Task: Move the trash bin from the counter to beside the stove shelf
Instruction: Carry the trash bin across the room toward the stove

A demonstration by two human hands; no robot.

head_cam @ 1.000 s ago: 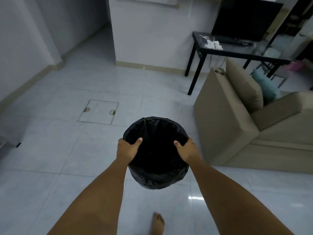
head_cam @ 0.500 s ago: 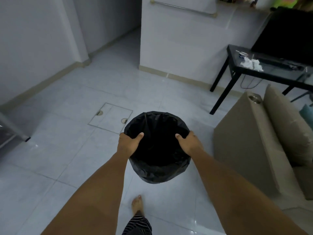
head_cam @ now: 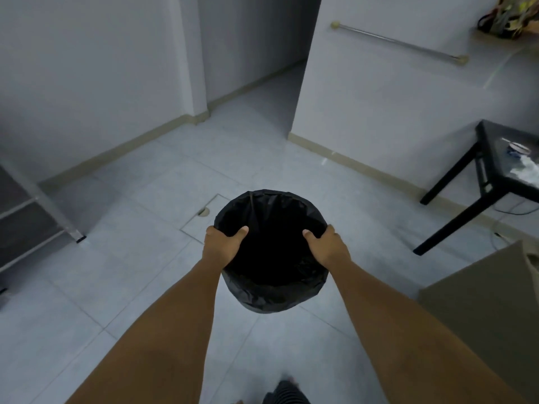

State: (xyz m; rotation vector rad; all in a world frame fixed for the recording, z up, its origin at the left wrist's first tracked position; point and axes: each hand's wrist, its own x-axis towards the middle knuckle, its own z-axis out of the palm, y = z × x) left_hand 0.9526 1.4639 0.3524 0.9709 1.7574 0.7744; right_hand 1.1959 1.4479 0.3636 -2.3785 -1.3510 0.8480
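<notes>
I carry a round trash bin [head_cam: 271, 293] lined with a black bag, held in the air over the tiled floor at the middle of the view. My left hand [head_cam: 222, 243] grips the rim on its left side, thumb inside. On the opposite side my right hand [head_cam: 328, 245] holds the rim the same way. The bin's inside looks dark and I cannot tell what it holds. A metal shelf frame [head_cam: 38, 205] stands at the left edge, its leg resting on the floor.
A black table [head_cam: 478, 182] with small items stands at the right, a cable on the floor under it. A beige sofa corner [head_cam: 481, 301] fills the lower right. A floor hatch [head_cam: 201, 220] lies just beyond the bin. A hallway opening [head_cam: 256, 91] leads away ahead.
The view has swung left while I walk: the sofa and table slid to the right edge, and the metal shelf frame and hallway came into view. Both hands kept their grip on the bin.
</notes>
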